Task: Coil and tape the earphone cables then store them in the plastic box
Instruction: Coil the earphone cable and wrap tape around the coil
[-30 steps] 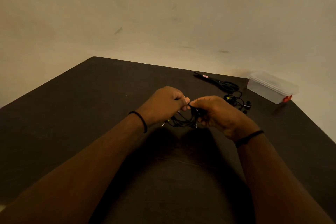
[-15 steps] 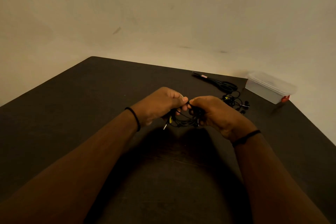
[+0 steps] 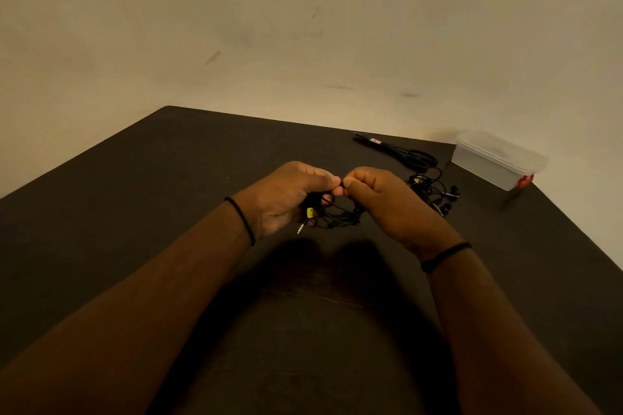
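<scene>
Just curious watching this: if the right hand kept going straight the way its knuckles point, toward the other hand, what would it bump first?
The left hand: the right hand already nearly touches its fingertips over the shared earphone cable.

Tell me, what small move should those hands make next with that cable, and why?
Probably one more wrap of the loose end round the bundle. The left hand and right hand both pinch the black earphone cable, which hangs in untidy loops with its plug dangling free. No tape shows on it, and the plastic box sits apart, lid on.
</scene>
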The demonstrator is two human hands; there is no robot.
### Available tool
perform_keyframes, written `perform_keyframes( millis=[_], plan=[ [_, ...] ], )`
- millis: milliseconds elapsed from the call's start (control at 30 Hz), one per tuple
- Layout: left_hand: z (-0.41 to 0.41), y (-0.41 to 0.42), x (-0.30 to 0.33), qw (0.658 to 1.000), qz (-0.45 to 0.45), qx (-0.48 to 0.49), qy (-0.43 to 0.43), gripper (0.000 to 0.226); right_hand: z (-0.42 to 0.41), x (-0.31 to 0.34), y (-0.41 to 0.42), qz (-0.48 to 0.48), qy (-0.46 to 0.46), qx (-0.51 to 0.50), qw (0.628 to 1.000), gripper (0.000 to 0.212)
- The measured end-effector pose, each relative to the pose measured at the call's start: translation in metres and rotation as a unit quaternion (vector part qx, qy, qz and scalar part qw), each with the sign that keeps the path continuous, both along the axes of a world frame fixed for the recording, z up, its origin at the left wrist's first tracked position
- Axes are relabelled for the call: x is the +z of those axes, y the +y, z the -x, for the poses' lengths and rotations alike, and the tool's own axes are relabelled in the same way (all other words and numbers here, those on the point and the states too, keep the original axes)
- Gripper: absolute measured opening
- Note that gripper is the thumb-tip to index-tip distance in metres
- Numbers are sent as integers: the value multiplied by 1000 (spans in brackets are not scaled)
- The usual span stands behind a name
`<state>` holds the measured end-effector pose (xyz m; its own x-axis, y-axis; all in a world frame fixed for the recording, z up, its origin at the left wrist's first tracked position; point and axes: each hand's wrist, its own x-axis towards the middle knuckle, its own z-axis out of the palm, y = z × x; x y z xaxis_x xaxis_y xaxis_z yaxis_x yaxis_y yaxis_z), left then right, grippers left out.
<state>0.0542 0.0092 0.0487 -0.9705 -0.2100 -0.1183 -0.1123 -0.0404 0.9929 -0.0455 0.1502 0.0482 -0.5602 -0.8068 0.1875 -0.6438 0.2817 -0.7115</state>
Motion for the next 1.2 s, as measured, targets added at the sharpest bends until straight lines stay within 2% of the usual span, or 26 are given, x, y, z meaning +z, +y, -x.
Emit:
perform_keyframes(
  millis=[67,133,267,400,733,833,900,967,1067,1200],
  plan=[
    [0,2,1,1000,-23,4,11,22,1,-1,1,18,-24,-13,999,23],
    [0,4,2,1000,-8,12,20,23,2,-2,1,26,-27,-19,999,23],
    [1,2,0,983,175,45,22,24,0,-3,1,7,16,-18,1000,22],
    [1,-1,-2,966,243,59,57,19,-1,-2,1,-54,59,-21,997,21],
    [5,-4,-4,985,151,81,-22,19,-3,1,-1,-45,124,-112,985,25],
    [6,-4,-6,990,111,84,-18,20,-4,-5,-2,41,125,-124,984,13],
    [6,-4,-6,992,82,89,-24,20,-5,-9,-5,82,172,-101,976,6],
    [6,-6,-6,992,71,96,-31,22,-6,-5,-6,65,231,-75,968,5],
    [5,-7,-4,990,75,112,-46,23,-4,0,-9,-26,293,-39,955,16],
    [2,-11,-1,988,77,118,-61,20,-4,-2,-10,-27,284,-23,958,20]
  ],
)
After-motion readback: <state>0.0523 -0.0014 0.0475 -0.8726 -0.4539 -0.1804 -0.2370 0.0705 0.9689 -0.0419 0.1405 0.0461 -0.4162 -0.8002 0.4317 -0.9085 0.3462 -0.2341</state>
